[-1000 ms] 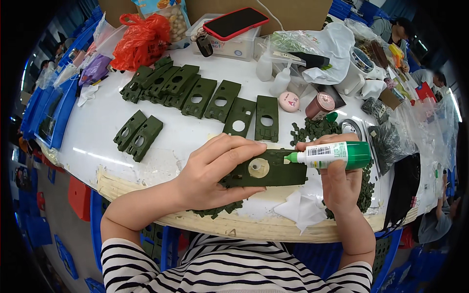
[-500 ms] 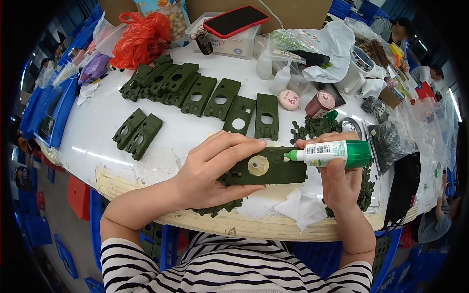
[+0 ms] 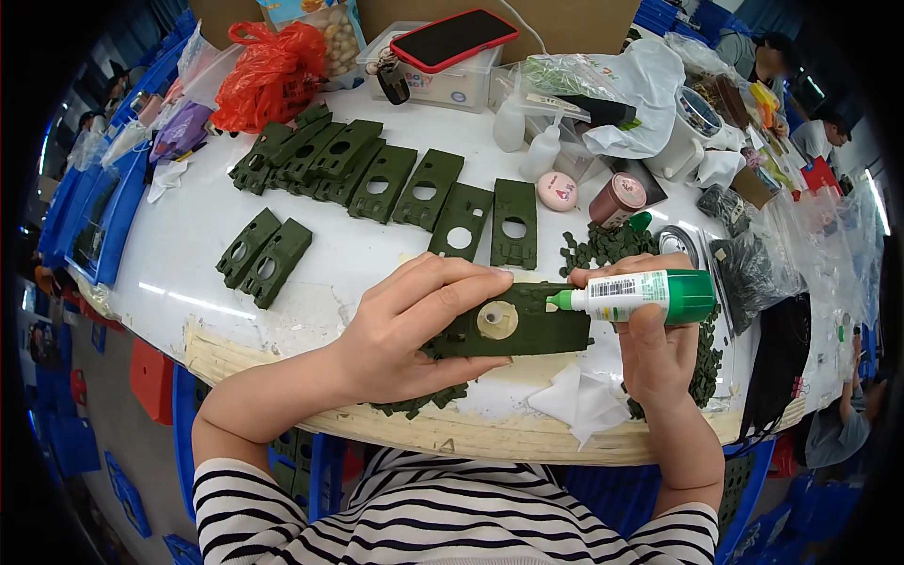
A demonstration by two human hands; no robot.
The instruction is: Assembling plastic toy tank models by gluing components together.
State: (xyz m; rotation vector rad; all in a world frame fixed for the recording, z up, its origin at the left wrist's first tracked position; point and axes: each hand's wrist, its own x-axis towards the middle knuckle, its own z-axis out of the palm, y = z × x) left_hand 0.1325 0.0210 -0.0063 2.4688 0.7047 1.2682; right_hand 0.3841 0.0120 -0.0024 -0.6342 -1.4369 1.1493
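My left hand (image 3: pixel 400 325) grips a dark green plastic tank hull (image 3: pixel 551 334) by its long edges, thumb on the near side and fingers on the far side. A pale disc with a small peg shows in the hull's round opening. Closed around a white-and-green glue bottle (image 3: pixel 629 296), my right hand (image 3: pixel 659 363) holds it lying sideways. The bottle's green nozzle points left, at a small square hole near the hull's right end; I cannot tell whether it touches.
Several similar green hulls (image 3: pixel 428 188) lie in a row behind my hands, two more (image 3: pixel 278 264) at left. Small green pieces (image 3: pixel 612 247) are piled at right. White tissue (image 3: pixel 579 405) lies near the front edge. Squeeze bottles (image 3: pixel 543 151), a red-cased phone (image 3: pixel 455 41) and bags stand behind.
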